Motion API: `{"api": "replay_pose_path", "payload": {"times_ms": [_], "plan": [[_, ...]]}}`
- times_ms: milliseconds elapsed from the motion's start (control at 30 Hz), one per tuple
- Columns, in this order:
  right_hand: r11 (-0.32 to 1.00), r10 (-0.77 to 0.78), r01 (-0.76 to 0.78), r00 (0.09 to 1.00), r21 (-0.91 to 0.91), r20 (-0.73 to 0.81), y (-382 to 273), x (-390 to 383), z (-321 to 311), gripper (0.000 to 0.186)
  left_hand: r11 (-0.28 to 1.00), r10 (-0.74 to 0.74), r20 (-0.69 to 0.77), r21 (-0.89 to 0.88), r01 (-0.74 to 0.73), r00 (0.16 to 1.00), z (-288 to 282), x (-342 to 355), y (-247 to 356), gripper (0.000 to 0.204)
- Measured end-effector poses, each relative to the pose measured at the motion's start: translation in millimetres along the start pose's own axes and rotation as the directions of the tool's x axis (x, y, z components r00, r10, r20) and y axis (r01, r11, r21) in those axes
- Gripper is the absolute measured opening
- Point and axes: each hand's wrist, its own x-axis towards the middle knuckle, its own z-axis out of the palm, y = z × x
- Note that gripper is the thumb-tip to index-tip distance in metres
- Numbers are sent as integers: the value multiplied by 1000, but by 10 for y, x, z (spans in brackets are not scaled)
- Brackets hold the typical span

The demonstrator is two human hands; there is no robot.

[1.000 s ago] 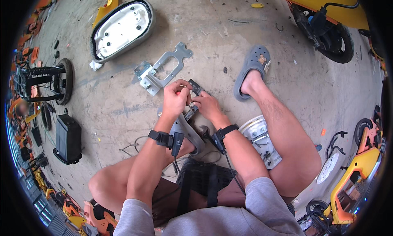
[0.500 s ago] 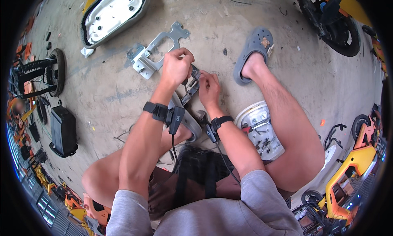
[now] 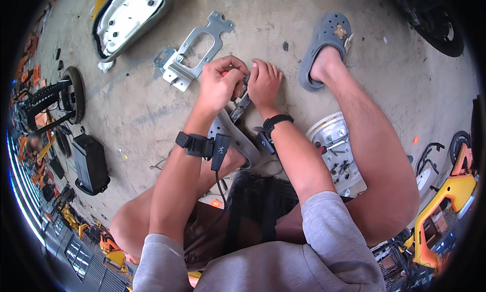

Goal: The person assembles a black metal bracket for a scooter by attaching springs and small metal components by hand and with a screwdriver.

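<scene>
My left hand (image 3: 221, 86) is closed, fingers curled, over the far end of a narrow dark metal bracket (image 3: 240, 110). A bit of red shows between its fingers; what it belongs to is hidden. My right hand (image 3: 265, 85) grips the bracket's far end from the right, its fingers close together and the thumb against the part. The bracket's near end rests by the grey clog on my left foot (image 3: 225, 127). Just beyond my left hand a silvery metal frame (image 3: 195, 51) with a large cut-out lies on the concrete floor.
A white tray (image 3: 348, 176) with loose screws and a red-handled tool (image 3: 331, 147) sits inside my right leg. A seat-like shell (image 3: 129, 21) lies at the far left, above a black box (image 3: 91, 163). Wheels and orange-yellow vehicle bodies (image 3: 445, 201) stand around.
My right hand has shifted from a fingertip hold to lying over the bracket's far end. My left hand has curled tighter, and red now shows in it. The view has shifted somewhat.
</scene>
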Motion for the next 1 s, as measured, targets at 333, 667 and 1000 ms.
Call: {"api": "replay_pose_path", "payload": {"times_ms": [333,667,1000], "plan": [[999,-24,23,999,27,25,46,6,40,14,991,110,-136,-60,-119,985,15,-456,-128,11],[996,22,-29,996,83,89,-59,70,-42,12,994,-45,-214,-112,22,976,-127,258,-57,11],[974,-25,-19,982,225,189,-288,-262,-612,37,991,-129,-323,1,136,938,-7,493,717,13]]}}
